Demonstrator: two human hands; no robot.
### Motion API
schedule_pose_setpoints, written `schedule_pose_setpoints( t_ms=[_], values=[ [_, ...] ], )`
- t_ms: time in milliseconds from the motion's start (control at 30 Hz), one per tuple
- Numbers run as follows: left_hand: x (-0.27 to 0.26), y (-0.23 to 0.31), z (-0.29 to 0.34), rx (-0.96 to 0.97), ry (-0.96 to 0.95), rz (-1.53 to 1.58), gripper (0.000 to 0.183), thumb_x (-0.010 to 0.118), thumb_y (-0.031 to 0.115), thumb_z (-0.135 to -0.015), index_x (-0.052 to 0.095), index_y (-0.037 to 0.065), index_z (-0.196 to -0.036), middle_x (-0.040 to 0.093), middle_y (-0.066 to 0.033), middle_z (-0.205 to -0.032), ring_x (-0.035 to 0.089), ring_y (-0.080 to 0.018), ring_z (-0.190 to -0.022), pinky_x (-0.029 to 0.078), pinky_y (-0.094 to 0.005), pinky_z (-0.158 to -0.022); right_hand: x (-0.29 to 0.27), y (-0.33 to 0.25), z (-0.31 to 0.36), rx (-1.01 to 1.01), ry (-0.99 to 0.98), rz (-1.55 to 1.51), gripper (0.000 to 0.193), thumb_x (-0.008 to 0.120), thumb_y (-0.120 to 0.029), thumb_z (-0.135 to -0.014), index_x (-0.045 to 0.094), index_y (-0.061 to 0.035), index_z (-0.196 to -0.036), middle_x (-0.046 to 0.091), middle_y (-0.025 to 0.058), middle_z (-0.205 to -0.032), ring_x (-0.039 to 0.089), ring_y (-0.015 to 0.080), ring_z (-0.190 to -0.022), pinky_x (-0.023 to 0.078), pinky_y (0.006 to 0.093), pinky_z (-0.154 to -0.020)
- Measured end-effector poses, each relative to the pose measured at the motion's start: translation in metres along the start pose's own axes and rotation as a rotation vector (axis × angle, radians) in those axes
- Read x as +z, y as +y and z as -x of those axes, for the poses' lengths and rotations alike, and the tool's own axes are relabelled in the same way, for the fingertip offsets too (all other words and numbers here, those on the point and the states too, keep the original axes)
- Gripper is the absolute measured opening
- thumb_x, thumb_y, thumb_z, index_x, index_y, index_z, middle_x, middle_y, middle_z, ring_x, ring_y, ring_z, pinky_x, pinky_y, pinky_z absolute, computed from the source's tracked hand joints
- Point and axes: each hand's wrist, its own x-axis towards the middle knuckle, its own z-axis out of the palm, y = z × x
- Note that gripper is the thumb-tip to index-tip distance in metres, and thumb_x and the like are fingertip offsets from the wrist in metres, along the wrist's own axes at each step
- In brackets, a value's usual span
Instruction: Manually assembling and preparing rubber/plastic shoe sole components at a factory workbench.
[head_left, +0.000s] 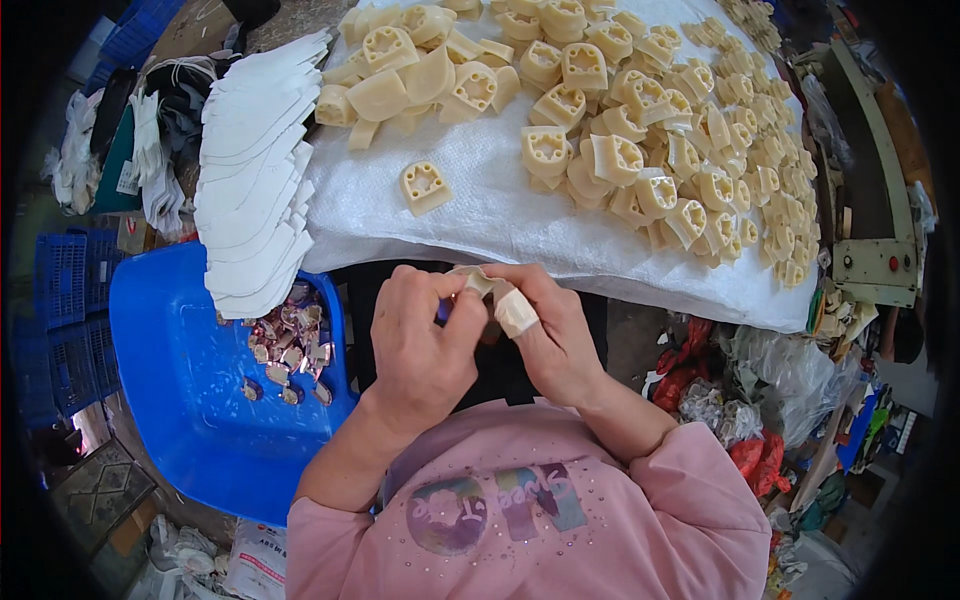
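Close in front of my body, both hands meet around a small cream piece point(478, 283) that looks like a moulded shoe heel, mostly covered by my fingers. My left hand point(425, 325) pinches it between thumb and bent fingers. From the other side, my right hand point(555, 335) grips it, with a pale tape-like wrap point(516, 313) around the thumb. On the white cloth point(370, 215) just beyond lies a single cream heel point(426, 188) with holes in its face. A large heap of similar heels point(640, 110) covers the far side and right.
An overlapping stack of white cut sheets point(255, 170) hangs over the cloth's left edge. Below it, a blue tub point(200, 420) holds several small shiny brownish pieces point(290, 345). Clear plastic bags point(785, 375) and red bags lie at right, beside a green metal machine frame point(875, 200).
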Motion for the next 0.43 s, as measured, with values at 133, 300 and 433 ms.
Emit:
schedule_pose_setpoints(
  t_ms=[133, 300, 433],
  values=[
    [-0.001, -0.005, 0.005, -0.127, 0.055, 0.358, 0.018, 0.061, -0.012, -0.074, 0.052, -0.001, -0.085, 0.056, -0.0147, -0.090, 0.057, -0.0251, -0.079, 0.046, -0.0309, -0.065, -0.029, 0.016, -0.009, 0.104, -0.228, -0.270, 0.031, 0.051, -0.027, -0.095, 0.055, -0.0016, -0.114, 0.062, 0.0099, -0.097, 0.061, 0.0145, -0.083, 0.048, 0.0283, -0.066],
    [-0.003, -0.001, 0.005, -0.089, -0.018, 0.682, 0.021, 0.056, -0.019, -0.069, 0.049, -0.002, -0.078, 0.058, -0.0165, -0.094, 0.061, -0.0273, -0.087, 0.050, -0.0309, -0.066, -0.041, 0.013, -0.028, 0.139, -0.419, -0.423, 0.038, 0.072, -0.010, -0.079, 0.055, 0.0003, -0.112, 0.062, 0.0079, -0.099, 0.060, 0.0139, -0.090, 0.049, 0.0285, -0.081],
    [-0.006, -0.003, 0.006, -0.072, -0.083, 0.595, 0.017, 0.059, -0.016, -0.071, 0.050, -0.002, -0.076, 0.058, -0.0158, -0.094, 0.061, -0.0271, -0.091, 0.051, -0.0323, -0.070, -0.045, 0.008, -0.029, 0.135, -0.491, -0.248, 0.042, 0.075, -0.014, -0.076, 0.057, 0.0008, -0.111, 0.059, 0.0139, -0.110, 0.058, 0.0207, -0.102, 0.046, 0.0329, -0.090]
  ],
)
